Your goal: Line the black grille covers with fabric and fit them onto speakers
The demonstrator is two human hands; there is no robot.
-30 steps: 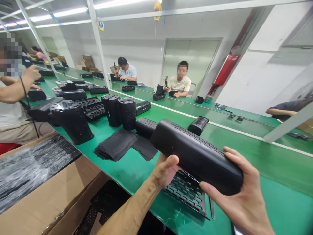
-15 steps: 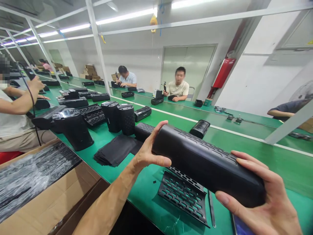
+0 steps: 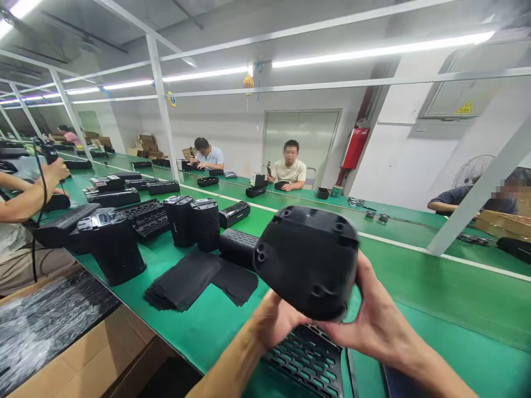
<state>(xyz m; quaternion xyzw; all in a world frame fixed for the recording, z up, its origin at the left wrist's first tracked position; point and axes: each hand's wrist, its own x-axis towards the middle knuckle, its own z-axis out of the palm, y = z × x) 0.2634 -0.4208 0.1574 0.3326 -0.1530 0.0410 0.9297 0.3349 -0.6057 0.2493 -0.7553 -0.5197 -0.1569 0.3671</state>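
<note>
Both hands hold a black plastic housing (image 3: 307, 262) in the air, its end face with several screw recesses turned towards me. My left hand (image 3: 280, 320) supports it from below on the left, its fingers partly hidden behind the housing. My right hand (image 3: 369, 304) grips the right side and lower edge, thumb underneath. Below the hands a black slotted panel (image 3: 309, 359) lies on the green table. A thin dark strip (image 3: 352, 373) lies beside the panel. To the left is a stack of black sheets (image 3: 182, 279).
Several black housings (image 3: 110, 243) stand or lie on the green table (image 3: 448, 309) to the left. A cardboard box (image 3: 112, 337) with plastic-wrapped parts is at lower left. Co-workers sit across the table (image 3: 290, 168) and at the left. A white post (image 3: 477, 193) rises at right.
The housing has been turned from lengthwise to end-on, its end face now towards me. My left hand has moved from its left end to underneath. The view has tilted up.
</note>
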